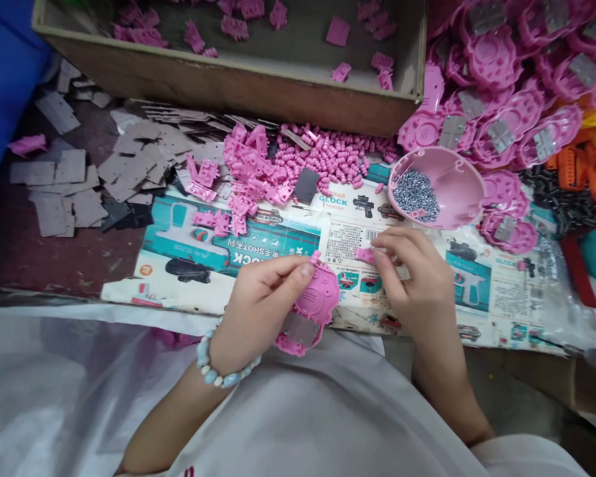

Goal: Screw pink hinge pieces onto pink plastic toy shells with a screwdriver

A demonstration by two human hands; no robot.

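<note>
Far left, thin grey plates [82,165] lie loose, flat and probably stiff; edges look like the place to take them. Next, a heap of pink plastic brackets [253,165], likely light and hard. Left hand [263,301] pinches a pink plastic shell [318,295] by its upper left edge, thumb on the face, fingers mostly hidden behind; shell hangs tilted over the near edge of the printed cardboard [278,235]. It looks light, rigid, a bit slick; rim is the safe hold, keeping off the grey metal plate [298,329] in its lower part, which may add some weight there. Right hand [420,285] pinches a small pink piece [364,255] between thumb and fingers, over the cardboard; can't tell if it touches. Tiny, so fingertips only, easy to drop. Beyond, a pink bowl [459,192] of small screws [416,193], fiddly; then piled pink shells [491,59], graspable by their rims.
</note>
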